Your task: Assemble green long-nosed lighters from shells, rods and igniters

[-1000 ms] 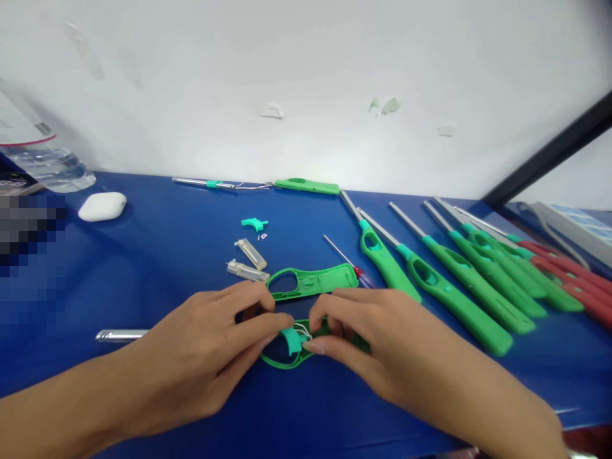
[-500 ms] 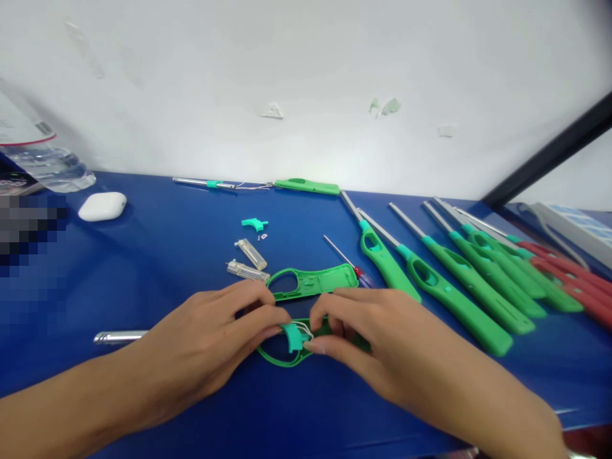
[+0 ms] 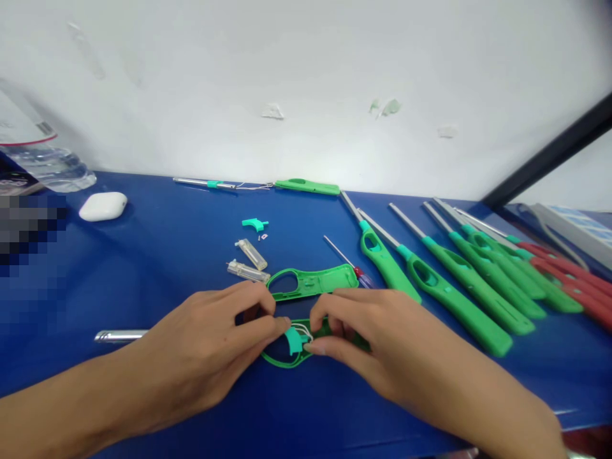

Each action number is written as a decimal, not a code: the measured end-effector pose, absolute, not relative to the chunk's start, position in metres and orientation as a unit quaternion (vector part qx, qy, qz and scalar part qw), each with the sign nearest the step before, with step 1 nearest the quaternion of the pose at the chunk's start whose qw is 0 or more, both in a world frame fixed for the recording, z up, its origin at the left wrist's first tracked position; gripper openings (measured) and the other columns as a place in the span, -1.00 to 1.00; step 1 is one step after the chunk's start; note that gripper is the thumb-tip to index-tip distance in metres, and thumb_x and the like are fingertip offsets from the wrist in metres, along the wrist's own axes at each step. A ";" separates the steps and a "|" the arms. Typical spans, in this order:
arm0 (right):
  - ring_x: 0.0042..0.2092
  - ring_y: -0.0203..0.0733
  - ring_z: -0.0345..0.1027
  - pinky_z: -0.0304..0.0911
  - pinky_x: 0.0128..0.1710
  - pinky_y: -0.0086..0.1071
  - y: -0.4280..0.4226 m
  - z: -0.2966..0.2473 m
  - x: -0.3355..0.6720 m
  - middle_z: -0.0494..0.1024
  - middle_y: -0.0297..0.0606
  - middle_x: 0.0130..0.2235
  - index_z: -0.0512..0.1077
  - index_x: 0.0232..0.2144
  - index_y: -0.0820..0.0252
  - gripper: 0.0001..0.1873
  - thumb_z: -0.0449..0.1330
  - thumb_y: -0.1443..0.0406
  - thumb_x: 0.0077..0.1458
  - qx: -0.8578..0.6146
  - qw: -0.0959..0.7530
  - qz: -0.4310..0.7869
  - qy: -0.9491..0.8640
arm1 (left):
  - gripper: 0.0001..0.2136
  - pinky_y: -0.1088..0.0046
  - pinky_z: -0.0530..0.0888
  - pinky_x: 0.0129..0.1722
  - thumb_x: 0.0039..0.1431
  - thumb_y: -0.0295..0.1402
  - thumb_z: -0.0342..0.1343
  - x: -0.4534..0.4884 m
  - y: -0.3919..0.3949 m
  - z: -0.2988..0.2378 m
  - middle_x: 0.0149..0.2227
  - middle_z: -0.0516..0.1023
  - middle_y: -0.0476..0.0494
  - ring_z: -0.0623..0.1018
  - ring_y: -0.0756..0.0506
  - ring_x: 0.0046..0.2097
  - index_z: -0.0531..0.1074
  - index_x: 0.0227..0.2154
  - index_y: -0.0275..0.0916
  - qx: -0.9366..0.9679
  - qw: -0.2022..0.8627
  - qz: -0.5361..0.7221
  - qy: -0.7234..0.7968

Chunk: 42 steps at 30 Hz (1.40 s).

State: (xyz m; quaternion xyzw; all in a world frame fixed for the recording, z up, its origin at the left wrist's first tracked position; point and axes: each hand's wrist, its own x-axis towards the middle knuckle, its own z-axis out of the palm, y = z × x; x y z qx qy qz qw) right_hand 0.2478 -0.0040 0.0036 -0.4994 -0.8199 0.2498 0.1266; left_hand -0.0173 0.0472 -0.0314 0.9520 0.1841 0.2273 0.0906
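A green lighter casing half [image 3: 285, 364] lies open on the table in front of me, its inner side up. In it sits a teal trigger [image 3: 294, 342], with white wires [image 3: 302, 328] curving beside it. My left hand [image 3: 224, 347] has its fingers closed around the front of this casing, thumb tip by the trigger's upper edge. From the right, my right hand [image 3: 363, 338] pinches the casing at the trigger's stem and the wires; its fingers hide most of the handle. A metal lighter tube [image 3: 122, 336] sticks out left, past my left wrist.
Just behind lie the other green casing half [image 3: 327, 282], a screwdriver [image 3: 351, 261], two clear fuel tanks [image 3: 252, 254] and a loose teal trigger [image 3: 255, 224]. Several green lighters [image 3: 459, 299] and red ones [image 3: 568, 274] are at right. Left are a white case [image 3: 103, 206] and a bottle [image 3: 55, 169].
My left thumb and fingertips have shifted slightly, showing more of the trigger's upper edge. The right hand stays nearly still at the trigger's stem.
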 end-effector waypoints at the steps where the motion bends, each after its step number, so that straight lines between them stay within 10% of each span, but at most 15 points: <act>1: -0.24 -0.25 0.50 0.22 -0.24 -0.32 -0.004 0.004 0.248 0.62 -0.56 -0.24 0.48 -0.20 -0.03 -0.91 0.32 0.22 0.42 -0.500 0.127 0.250 -0.819 | -0.72 0.40 0.41 -0.34 0.59 -0.52 -0.11 -0.017 0.047 -0.031 -0.13 0.47 -0.11 0.51 -0.07 -0.26 0.50 0.04 -0.16 0.951 0.089 0.229 0.187; 22: -0.23 -0.24 0.52 0.24 -0.23 -0.32 -0.004 0.006 0.245 0.62 -0.52 -0.24 0.48 -0.20 0.01 -0.91 0.32 0.24 0.42 -0.502 0.119 0.244 -0.821 | -0.77 0.36 0.47 -0.29 0.54 -0.46 -0.06 -0.016 0.044 -0.026 -0.11 0.50 -0.14 0.55 -0.11 -0.24 0.49 0.00 -0.14 0.951 0.121 0.202 0.201; 31: -0.22 -0.22 0.53 0.25 -0.22 -0.30 -0.005 0.006 0.246 0.62 -0.51 -0.23 0.46 -0.19 0.02 -0.90 0.31 0.24 0.43 -0.500 0.119 0.239 -0.824 | -0.58 0.36 0.47 -0.27 0.53 -0.54 -0.11 -0.019 0.047 -0.028 -0.09 0.48 -0.16 0.53 -0.13 -0.20 0.38 0.31 -0.12 0.963 0.097 0.184 0.170; 42: -0.21 -0.14 0.60 0.31 -0.25 -0.28 -0.005 0.005 0.247 0.68 -0.45 -0.16 0.35 0.17 -0.08 -0.65 0.31 0.20 0.44 -0.494 0.119 0.229 -0.831 | -0.59 0.37 0.51 -0.24 0.52 -0.55 -0.10 -0.019 0.049 -0.028 -0.05 0.51 -0.20 0.57 -0.15 -0.16 0.43 0.28 -0.13 0.963 0.096 0.187 0.166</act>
